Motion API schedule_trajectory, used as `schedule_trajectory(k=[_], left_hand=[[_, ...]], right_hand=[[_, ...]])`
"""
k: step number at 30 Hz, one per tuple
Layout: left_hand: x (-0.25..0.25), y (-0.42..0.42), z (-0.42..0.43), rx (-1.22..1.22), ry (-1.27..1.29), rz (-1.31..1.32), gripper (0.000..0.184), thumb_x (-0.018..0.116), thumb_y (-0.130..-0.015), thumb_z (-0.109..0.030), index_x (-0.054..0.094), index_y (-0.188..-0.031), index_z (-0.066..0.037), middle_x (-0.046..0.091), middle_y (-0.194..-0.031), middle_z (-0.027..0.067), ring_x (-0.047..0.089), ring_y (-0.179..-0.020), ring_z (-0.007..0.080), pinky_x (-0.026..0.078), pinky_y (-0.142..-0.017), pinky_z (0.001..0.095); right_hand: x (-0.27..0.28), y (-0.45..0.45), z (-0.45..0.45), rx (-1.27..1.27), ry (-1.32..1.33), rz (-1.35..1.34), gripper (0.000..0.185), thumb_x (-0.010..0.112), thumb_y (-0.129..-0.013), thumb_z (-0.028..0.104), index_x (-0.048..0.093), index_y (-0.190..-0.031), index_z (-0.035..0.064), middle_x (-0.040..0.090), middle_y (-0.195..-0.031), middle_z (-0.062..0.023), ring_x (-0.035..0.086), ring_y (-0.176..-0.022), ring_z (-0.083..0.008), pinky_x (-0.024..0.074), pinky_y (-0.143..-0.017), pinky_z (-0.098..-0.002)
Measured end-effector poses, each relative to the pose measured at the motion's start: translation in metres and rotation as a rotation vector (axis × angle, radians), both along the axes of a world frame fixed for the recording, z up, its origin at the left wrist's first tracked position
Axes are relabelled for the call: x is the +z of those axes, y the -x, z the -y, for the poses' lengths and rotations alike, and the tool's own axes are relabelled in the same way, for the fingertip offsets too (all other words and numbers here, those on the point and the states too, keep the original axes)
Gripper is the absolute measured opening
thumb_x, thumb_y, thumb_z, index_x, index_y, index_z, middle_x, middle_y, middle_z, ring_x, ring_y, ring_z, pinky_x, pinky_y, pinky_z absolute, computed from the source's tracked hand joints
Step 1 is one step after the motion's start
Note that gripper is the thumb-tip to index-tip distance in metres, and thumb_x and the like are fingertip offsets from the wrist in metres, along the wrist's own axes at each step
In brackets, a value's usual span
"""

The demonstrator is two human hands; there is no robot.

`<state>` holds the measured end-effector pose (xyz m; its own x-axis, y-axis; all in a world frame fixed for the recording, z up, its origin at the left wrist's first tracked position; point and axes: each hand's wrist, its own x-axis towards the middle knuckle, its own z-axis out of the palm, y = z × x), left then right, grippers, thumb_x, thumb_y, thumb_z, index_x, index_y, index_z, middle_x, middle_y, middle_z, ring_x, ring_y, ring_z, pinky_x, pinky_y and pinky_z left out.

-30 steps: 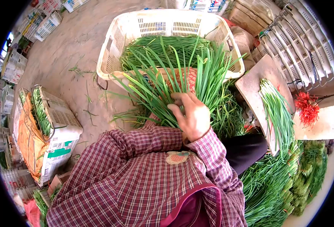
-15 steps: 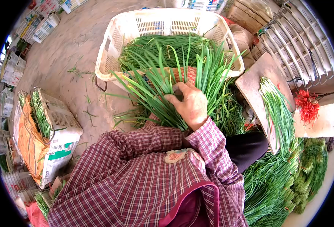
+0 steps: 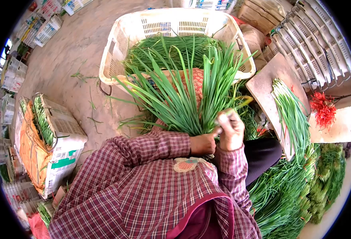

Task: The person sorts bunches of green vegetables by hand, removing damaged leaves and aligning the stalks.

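A fanned bunch of green chives (image 3: 171,97) spreads over my lap toward the crate. My left hand (image 3: 203,144) is closed around its lower end, partly hidden by the leaves and my other hand. My right hand (image 3: 231,130) is beside it on the right, fingers pinched together. A yellowed chive leaf (image 3: 243,102) sticks out from these fingers, bent to the right. Beyond the bunch stands a white plastic crate (image 3: 115,44) with more chives (image 3: 175,47) lying in it.
At my right, a tied chive bundle (image 3: 289,107) lies on a tilted board (image 3: 263,85). Red ties (image 3: 322,111) hang nearby. Heaped chives (image 3: 281,199) cover the floor there. A white crate (image 3: 70,143) stands at left, and stacked crates (image 3: 314,44) at upper right.
My right hand has left the upper leaves and moved down and right, next to my left hand. A yellowed leaf now shows in its fingers. My left hand has come into view.
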<state>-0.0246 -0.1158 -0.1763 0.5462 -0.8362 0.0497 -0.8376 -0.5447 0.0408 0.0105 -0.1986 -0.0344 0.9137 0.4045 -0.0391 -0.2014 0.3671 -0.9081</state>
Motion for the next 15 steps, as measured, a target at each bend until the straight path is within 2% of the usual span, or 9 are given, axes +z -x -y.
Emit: schedule_trajectory(k=[2, 3, 4, 6, 8, 10, 12, 14, 15], left_hand=[[0.004, 0.000, -0.010, -0.105, 0.105, -0.139, 0.007, 0.055, -0.080, -0.014, 0.057, -0.077, -0.008, 0.057, -0.073, 0.0049, 0.057, -0.073, 0.0175, 0.043, -0.070, 0.0320], [-0.007, 0.003, -0.010, -0.091, 0.382, -0.002, 0.011, 0.055, -0.072, -0.018, 0.053, -0.063, -0.012, 0.054, -0.062, 0.0034, 0.054, -0.067, 0.0195, 0.038, -0.064, 0.0334], [-0.010, 0.004, -0.011, -0.080, 0.371, -0.002, 0.011, 0.055, -0.072, -0.018, 0.053, -0.063, -0.012, 0.054, -0.062, 0.0034, 0.054, -0.067, 0.0195, 0.038, -0.064, 0.0334], [-0.010, 0.000, -0.008, -0.098, 0.366, -0.020, 0.013, 0.056, -0.071, -0.019, 0.053, -0.062, -0.011, 0.054, -0.061, 0.0026, 0.053, -0.063, 0.0193, 0.039, -0.065, 0.0333], [-0.005, 0.002, -0.006, -0.067, 0.251, -0.028, 0.014, 0.057, -0.070, -0.022, 0.056, -0.063, -0.010, 0.056, -0.063, 0.0033, 0.053, -0.062, 0.0197, 0.038, -0.064, 0.0333], [-0.003, 0.003, -0.003, -0.024, 0.193, 0.095, 0.011, 0.064, -0.061, -0.022, 0.062, -0.055, -0.013, 0.059, -0.058, 0.0024, 0.058, -0.059, 0.0190, 0.038, -0.055, 0.0345], [-0.013, 0.005, 0.002, -0.009, 0.124, 0.172, 0.013, 0.064, -0.063, -0.024, 0.064, -0.057, -0.012, 0.062, -0.066, 0.0021, 0.057, -0.057, 0.0183, 0.041, -0.058, 0.0338], [-0.021, 0.000, 0.004, -0.004, 0.182, 0.052, 0.013, 0.064, -0.064, -0.024, 0.063, -0.058, -0.012, 0.062, -0.067, 0.0022, 0.057, -0.058, 0.0185, 0.041, -0.060, 0.0338], [-0.025, -0.001, 0.003, -0.001, 0.214, 0.007, 0.013, 0.063, -0.064, -0.024, 0.063, -0.058, -0.012, 0.062, -0.067, 0.0023, 0.057, -0.059, 0.0185, 0.041, -0.060, 0.0338]], right_hand=[[0.019, -0.001, 0.029, -0.014, -0.348, -0.056, 0.008, 0.063, -0.090, 0.012, 0.058, -0.090, 0.0063, 0.060, -0.073, -0.0041, 0.050, -0.047, -0.0063, 0.0417, -0.038, -0.0194], [0.038, -0.002, 0.045, -0.050, -0.313, 0.017, 0.011, 0.064, -0.090, 0.015, 0.059, -0.089, 0.0053, 0.059, -0.072, -0.0043, 0.050, -0.047, -0.0067, 0.0424, -0.038, -0.0199], [0.050, -0.004, 0.059, -0.082, -0.285, 0.089, 0.014, 0.064, -0.090, 0.017, 0.060, -0.088, 0.0043, 0.059, -0.070, -0.0045, 0.050, -0.046, -0.0070, 0.0430, -0.039, -0.0204], [0.049, -0.017, 0.089, 0.074, 0.014, 0.352, 0.021, 0.065, -0.090, 0.023, 0.063, -0.087, 0.0021, 0.061, -0.070, -0.0062, 0.054, -0.048, -0.0092, 0.0461, -0.041, -0.0213], [0.055, -0.019, 0.084, 0.133, 0.668, 0.324, 0.029, 0.068, -0.087, 0.028, 0.068, -0.090, 0.0001, 0.067, -0.077, -0.0108, 0.063, -0.060, -0.0156, 0.0524, -0.052, -0.0249], [0.044, -0.020, 0.056, 0.069, 1.219, 0.916, 0.028, 0.069, -0.085, 0.028, 0.069, -0.090, 0.0008, 0.068, -0.078, -0.0111, 0.066, -0.065, -0.0176, 0.0546, -0.057, -0.0270], [0.034, -0.013, 0.012, 0.030, 0.880, 1.011, 0.024, 0.068, -0.084, 0.026, 0.069, -0.087, 0.0021, 0.068, -0.082, -0.0121, 0.067, -0.067, -0.0204, 0.0553, -0.059, -0.0299], [0.044, -0.002, -0.034, 0.196, 0.657, 1.191, 0.022, 0.071, -0.081, 0.016, 0.068, -0.098, 0.0021, 0.069, -0.088, -0.0131, 0.069, -0.072, -0.0239, 0.0550, -0.063, -0.0309], [0.046, 0.006, -0.056, 0.247, 0.704, 1.042, 0.025, 0.071, -0.080, 0.016, 0.067, -0.101, 0.0024, 0.069, -0.090, -0.0141, 0.069, -0.075, -0.0257, 0.0550, -0.065, -0.0328]])
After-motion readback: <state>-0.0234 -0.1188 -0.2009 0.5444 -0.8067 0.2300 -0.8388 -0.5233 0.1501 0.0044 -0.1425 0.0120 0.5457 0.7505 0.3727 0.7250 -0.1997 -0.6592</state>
